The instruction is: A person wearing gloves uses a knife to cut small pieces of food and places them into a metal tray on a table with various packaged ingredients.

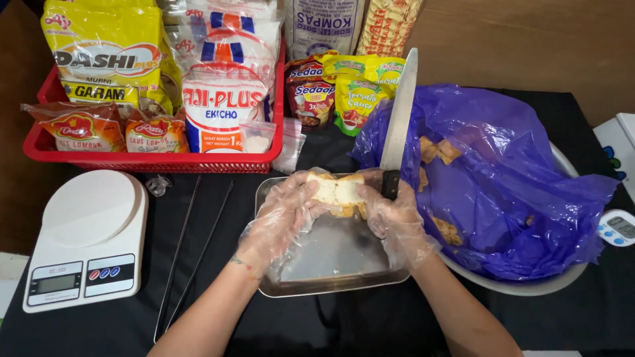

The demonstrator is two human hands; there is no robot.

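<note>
**Gloved hands held a pale block over a steel tray**

A red basket (159, 160) packed with seasoning bags stood at the back of the black bench (542, 324), with small sauce sachets (334, 92) beside it. A white kitchen scale (89, 238) sat at the left, and long metal tongs (192, 251) lay between it and the shallow steel tray (331, 281). At the right, a white bowl (522, 285) lined with a crinkled purple plastic bag (509, 178) held browned chunks, crowding close against the right hand. A small white timer (618, 228) rested at the far right edge.

Both hands wore thin, clear, wrinkled plastic gloves. The left hand (284, 215) had its fingers closed around the pale, spongy, roughly rectangular block (336, 192), held above the tray with its long axis running left to right. The right hand (397, 221) gripped the dark handle of a knife (400, 119) while also touching the block; the flat blade pointed up and away, toward the back of the bench.
</note>
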